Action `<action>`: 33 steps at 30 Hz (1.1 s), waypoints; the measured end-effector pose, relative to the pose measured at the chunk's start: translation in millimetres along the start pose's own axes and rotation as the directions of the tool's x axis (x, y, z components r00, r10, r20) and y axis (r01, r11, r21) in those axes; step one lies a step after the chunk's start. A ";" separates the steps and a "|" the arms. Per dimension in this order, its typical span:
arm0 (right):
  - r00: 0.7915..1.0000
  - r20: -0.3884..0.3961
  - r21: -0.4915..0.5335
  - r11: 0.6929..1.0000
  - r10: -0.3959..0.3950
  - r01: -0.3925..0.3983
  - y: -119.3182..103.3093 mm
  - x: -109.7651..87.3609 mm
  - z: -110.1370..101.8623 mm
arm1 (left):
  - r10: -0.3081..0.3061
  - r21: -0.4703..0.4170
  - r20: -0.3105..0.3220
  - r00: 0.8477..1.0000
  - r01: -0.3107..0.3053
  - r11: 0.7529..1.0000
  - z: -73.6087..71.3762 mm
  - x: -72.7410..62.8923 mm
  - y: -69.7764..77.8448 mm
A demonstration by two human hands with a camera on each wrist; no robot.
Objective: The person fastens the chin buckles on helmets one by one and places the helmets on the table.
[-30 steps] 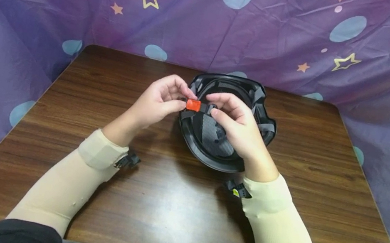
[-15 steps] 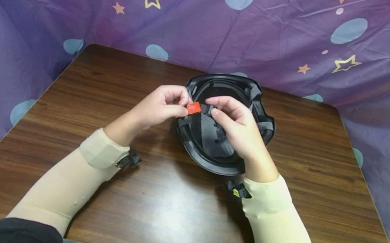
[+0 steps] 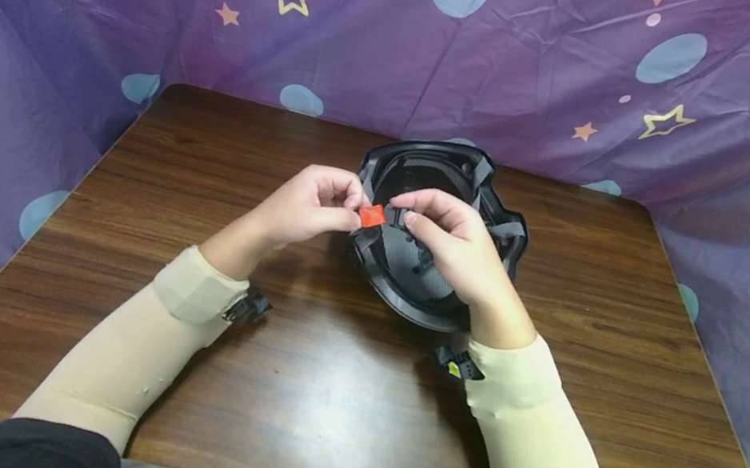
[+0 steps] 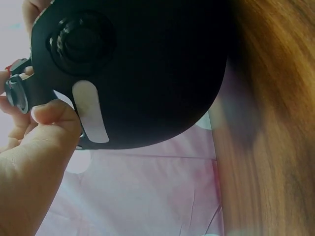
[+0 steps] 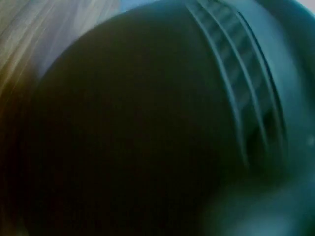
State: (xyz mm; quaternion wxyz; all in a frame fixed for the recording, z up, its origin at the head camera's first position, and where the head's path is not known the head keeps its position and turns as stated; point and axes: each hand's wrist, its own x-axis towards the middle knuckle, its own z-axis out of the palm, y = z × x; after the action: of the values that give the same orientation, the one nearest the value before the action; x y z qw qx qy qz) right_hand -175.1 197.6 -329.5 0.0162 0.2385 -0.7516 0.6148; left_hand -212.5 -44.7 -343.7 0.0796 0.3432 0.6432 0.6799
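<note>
Hands [image 3: 306,206] [image 3: 457,245], two; pinching one red buckle [image 3: 372,216], one black fitting [image 3: 397,218]; one helmet [image 3: 412,274].

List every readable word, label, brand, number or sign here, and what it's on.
Readable text: none.
Helmet: no lettering visible; right wrist view is dark and blurred.
Red buckle: too small to tell if marked.
Yellow patch on the right wrist camera: too small to read.
Curtain: stars and dots, no words seen.

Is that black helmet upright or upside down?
Upside down: in the head view, the black helmet shows its hollow inside, facing upward.
</note>
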 end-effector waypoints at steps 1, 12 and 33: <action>1.000 0.004 -0.001 1.000 -0.001 0.001 0.0 0.0 0.0 | 0.001 0.005 -0.003 1.000 -0.001 1.000 0.0 0.2 -0.5; 1.000 0.011 -0.018 1.000 -0.003 0.004 0.7 -0.8 1.2 | 0.007 -0.061 -0.044 0.999 -0.010 0.998 2.9 -0.4 -1.4; 0.997 0.079 -0.046 0.999 -0.007 0.011 -1.9 -1.5 7.9 | 0.047 -0.087 -0.020 0.999 -0.049 0.995 6.0 0.7 -3.4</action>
State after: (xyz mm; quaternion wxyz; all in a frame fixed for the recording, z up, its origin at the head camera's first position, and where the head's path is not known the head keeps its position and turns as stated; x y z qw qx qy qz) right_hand -170.9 190.5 -330.1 -0.0052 0.2657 -0.7646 0.5871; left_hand -210.7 -38.9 -346.9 0.0725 0.3488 0.6049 0.7122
